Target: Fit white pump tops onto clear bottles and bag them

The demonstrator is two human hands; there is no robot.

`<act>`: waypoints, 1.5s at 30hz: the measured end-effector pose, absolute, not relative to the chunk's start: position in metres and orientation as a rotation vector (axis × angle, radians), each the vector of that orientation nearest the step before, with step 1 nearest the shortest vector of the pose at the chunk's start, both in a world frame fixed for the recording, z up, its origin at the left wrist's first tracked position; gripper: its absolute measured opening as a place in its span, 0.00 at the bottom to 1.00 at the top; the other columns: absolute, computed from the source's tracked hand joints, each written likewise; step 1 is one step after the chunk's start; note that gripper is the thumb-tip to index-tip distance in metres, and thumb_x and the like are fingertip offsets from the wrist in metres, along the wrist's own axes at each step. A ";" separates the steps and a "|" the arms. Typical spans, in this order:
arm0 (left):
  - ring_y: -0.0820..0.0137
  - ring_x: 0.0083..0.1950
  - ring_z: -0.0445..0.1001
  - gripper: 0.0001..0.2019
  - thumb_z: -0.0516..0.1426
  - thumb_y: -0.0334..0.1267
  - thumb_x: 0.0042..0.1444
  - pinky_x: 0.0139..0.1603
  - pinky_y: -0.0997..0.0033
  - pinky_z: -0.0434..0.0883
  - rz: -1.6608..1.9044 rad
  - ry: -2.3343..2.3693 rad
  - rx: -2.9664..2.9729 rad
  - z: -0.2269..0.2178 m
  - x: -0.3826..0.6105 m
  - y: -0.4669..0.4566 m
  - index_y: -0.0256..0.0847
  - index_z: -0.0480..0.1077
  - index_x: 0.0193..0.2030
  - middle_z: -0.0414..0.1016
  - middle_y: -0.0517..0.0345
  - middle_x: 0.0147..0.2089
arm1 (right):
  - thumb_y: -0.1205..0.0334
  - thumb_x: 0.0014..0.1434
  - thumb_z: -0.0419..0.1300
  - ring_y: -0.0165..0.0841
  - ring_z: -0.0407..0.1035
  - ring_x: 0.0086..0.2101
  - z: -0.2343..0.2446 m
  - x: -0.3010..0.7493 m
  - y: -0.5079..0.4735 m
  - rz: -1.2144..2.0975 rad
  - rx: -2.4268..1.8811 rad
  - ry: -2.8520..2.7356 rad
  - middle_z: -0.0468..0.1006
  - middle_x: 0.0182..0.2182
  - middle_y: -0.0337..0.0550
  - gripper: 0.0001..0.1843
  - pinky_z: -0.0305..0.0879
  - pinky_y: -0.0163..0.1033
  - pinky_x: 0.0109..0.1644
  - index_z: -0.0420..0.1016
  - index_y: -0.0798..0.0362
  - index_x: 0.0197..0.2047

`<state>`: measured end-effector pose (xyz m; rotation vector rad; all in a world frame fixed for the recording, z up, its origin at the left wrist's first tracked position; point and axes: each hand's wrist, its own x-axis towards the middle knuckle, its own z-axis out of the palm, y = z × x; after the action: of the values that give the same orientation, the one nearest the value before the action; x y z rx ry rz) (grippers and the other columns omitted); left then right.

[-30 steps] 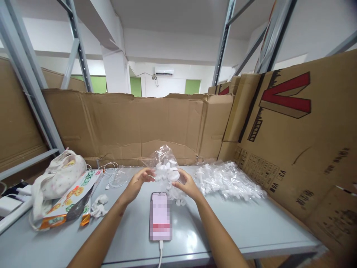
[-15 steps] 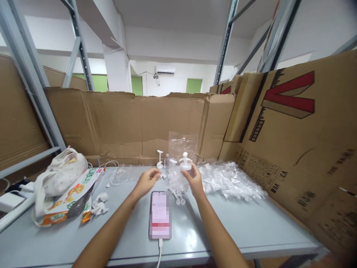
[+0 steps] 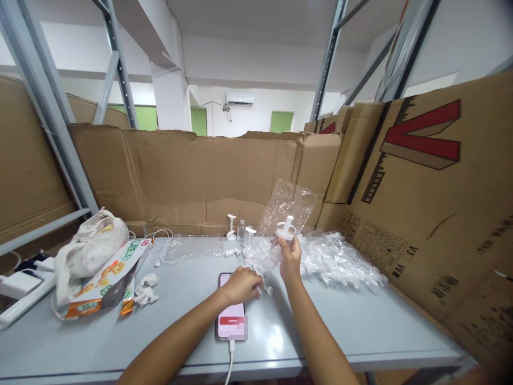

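Observation:
My right hand (image 3: pixel 290 259) is raised above the grey table (image 3: pixel 340 326) and grips a clear plastic bag (image 3: pixel 289 206) together with a small white pump part (image 3: pixel 286 229). My left hand (image 3: pixel 241 285) is down on the table over a cluster of small white plastic parts (image 3: pixel 256 256), just beyond the phone (image 3: pixel 231 320); its fingers curl around the parts, and whether one is gripped is hidden. Two white pump parts (image 3: pixel 231 227) and a small clear bottle (image 3: pixel 241 230) stand behind it.
A heap of bagged white parts (image 3: pixel 336 259) lies at right. Cardboard walls (image 3: pixel 192 176) enclose the back and right. At left are a cloth bag (image 3: pixel 86 251), a snack packet (image 3: pixel 108 280), white earphones (image 3: pixel 166 246) and crumpled white bits (image 3: pixel 145 289). A cable (image 3: pixel 228 366) runs from the phone.
The bag of parts was emptied onto the table. My right hand lifted the empty bag and one pump part up and to the right. My left hand dropped to the loose parts.

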<state>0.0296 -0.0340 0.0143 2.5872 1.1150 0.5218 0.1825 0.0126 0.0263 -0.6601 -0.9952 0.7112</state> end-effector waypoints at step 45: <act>0.60 0.57 0.64 0.27 0.38 0.54 0.61 0.58 0.58 0.60 1.271 0.878 1.865 0.129 -0.086 -0.078 0.42 0.71 0.50 0.67 0.51 0.58 | 0.55 0.46 0.67 0.34 0.65 0.40 0.031 0.164 -0.018 1.600 -0.361 -1.745 0.70 0.41 0.43 0.23 0.61 0.36 0.41 0.71 0.51 0.46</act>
<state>-0.0860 -0.0781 0.1285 1.8651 0.8779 1.2712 0.1640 -0.0177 0.0306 -0.3608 -1.7451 1.5997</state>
